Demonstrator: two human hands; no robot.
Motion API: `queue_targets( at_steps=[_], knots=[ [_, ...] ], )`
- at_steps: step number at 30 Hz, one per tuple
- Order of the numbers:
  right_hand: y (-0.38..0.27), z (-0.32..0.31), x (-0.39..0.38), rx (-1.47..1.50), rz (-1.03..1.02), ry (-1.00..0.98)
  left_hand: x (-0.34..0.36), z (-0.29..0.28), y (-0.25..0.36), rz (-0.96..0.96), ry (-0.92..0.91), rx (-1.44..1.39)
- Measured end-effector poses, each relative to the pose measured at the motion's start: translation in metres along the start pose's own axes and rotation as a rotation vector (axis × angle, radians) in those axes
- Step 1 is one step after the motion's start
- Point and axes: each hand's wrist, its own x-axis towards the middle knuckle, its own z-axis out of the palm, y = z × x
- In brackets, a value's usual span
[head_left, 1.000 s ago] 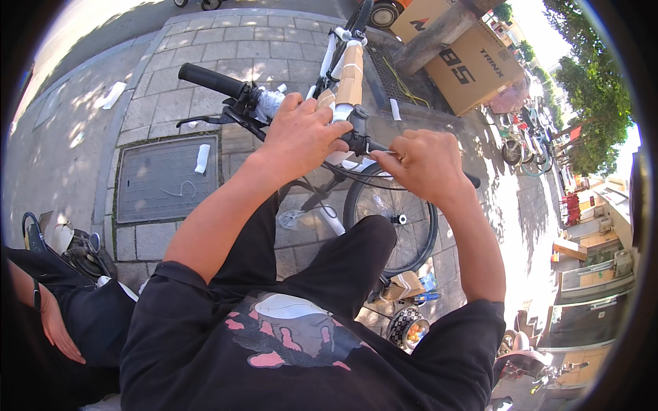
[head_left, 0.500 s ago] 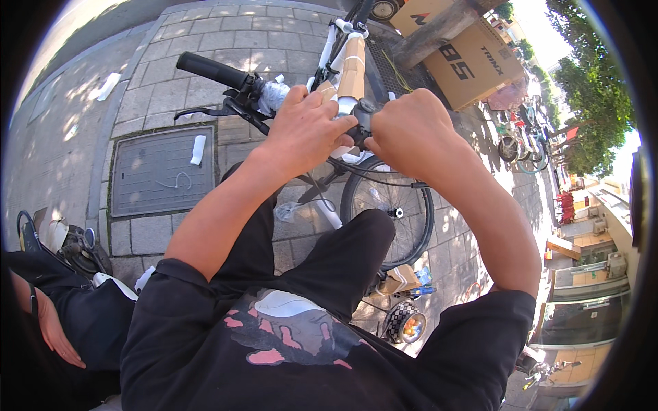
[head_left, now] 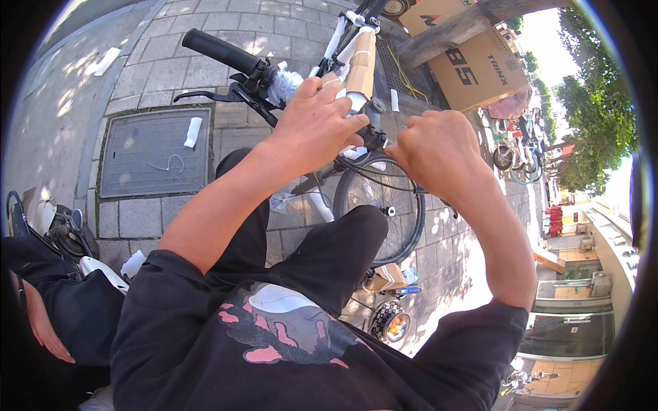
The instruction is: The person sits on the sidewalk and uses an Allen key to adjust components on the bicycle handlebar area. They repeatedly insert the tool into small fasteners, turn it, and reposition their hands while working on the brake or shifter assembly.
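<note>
A bicycle stands in front of me, its black handlebar (head_left: 263, 113) running across near the middle. My left hand (head_left: 317, 125) is closed round the bar just left of the stem (head_left: 374, 118). My right hand (head_left: 439, 145) is in a fist right of the stem, thumb side toward the bar clamp; what it holds, if anything, is hidden. At the bar's left end are a black grip (head_left: 221, 51), a brake lever (head_left: 205, 96) and clear plastic wrap (head_left: 283, 85). Brown cardboard (head_left: 362, 65) covers the frame tube. The spoked wheel (head_left: 381, 205) is below the bar.
A ground cover plate (head_left: 154, 171) lies in the paving at left. Large cartons (head_left: 473, 72) lean by a tree trunk (head_left: 473, 27). At lower right are a blue-handled tool (head_left: 409, 290) and a checkered round container (head_left: 388, 320). Another person's hand (head_left: 48, 329) rests at lower left.
My right hand has drawn back to the right from the stem, which now shows more. The left hand stays on the bar. The whole view has shifted slightly.
</note>
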Motion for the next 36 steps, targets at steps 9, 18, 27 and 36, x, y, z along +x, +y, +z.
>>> queue_targets(
  at_steps=[9, 18, 27, 36],
  knots=[
    [0.004, -0.002, -0.002, 0.056, -0.007, 0.020, 0.001, 0.000, 0.001, -0.012, -0.007, 0.007],
    [-0.001, -0.008, 0.007, 0.014, -0.027, -0.015, 0.000, 0.000, 0.000, -0.013, -0.007, -0.008],
    [-0.010, -0.027, 0.037, -0.062, -0.099, -0.120, 0.002, -0.001, 0.000, -0.005, -0.026, 0.024],
    [-0.008, -0.033, 0.027, -0.078, -0.052, -0.277, -0.001, 0.004, 0.000, 0.010, 0.029, 0.015]
  ],
)
